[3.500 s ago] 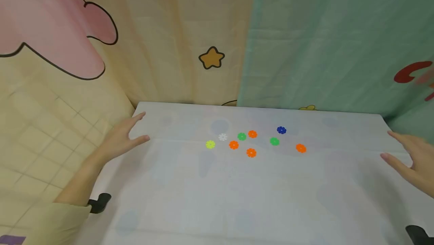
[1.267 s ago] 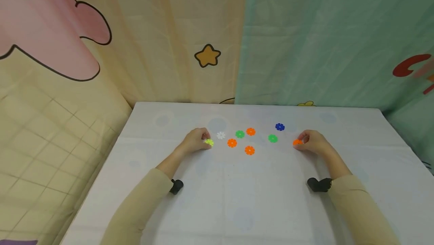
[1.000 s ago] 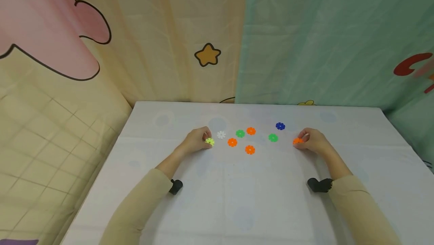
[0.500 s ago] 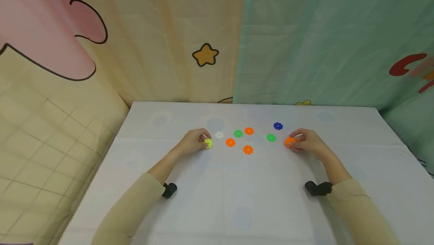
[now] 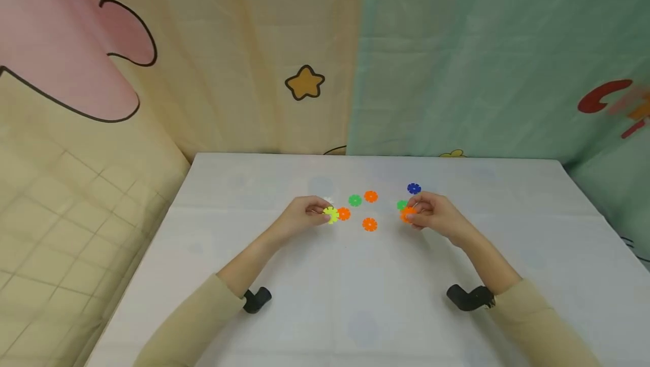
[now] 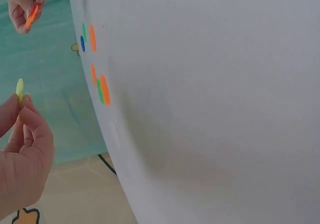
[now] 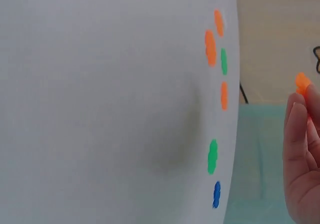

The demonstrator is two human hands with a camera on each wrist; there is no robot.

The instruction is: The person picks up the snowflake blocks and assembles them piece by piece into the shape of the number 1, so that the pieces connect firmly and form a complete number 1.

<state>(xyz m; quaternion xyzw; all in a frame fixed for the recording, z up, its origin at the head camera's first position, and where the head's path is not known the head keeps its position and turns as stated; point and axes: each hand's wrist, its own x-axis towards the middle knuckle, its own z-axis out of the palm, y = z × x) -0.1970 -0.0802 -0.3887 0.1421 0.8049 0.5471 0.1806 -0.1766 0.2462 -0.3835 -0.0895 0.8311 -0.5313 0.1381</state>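
Since half a second ago, the left hand [image 5: 306, 214] and the right hand [image 5: 438, 217] have moved inward, bringing the yellow disc [image 5: 332, 215] and the held orange disc [image 5: 407, 215] nearer each other over the table [image 5: 365, 282].

Looking through the head view, we find the left hand pinching the yellow disc between thumb and fingers, and the right hand pinching the held orange disc likewise; the two pieces are apart. Between the hands, flat on the table, we see the left green disc [image 5: 355, 200], the far orange disc [image 5: 371, 196] just beside it, the near orange disc [image 5: 370, 224], and the left orange disc [image 5: 345, 214], whose edge the yellow disc overlaps in our sight. We see the right green disc [image 5: 402, 204] partly hidden behind the held orange disc, and the blue disc [image 5: 413, 188] just beyond it. Behind the left hand, only a sliver of the white disc [image 5: 328, 200] shows. Tan sleeves [image 5: 188, 322] cover the forearms.

From the left wrist, we see the yellow disc edge-on at the fingertips, clear of the table, with the right hand opposite.

From the right wrist, we see the held orange disc protruding past thumb and fingers, also raised off the table.
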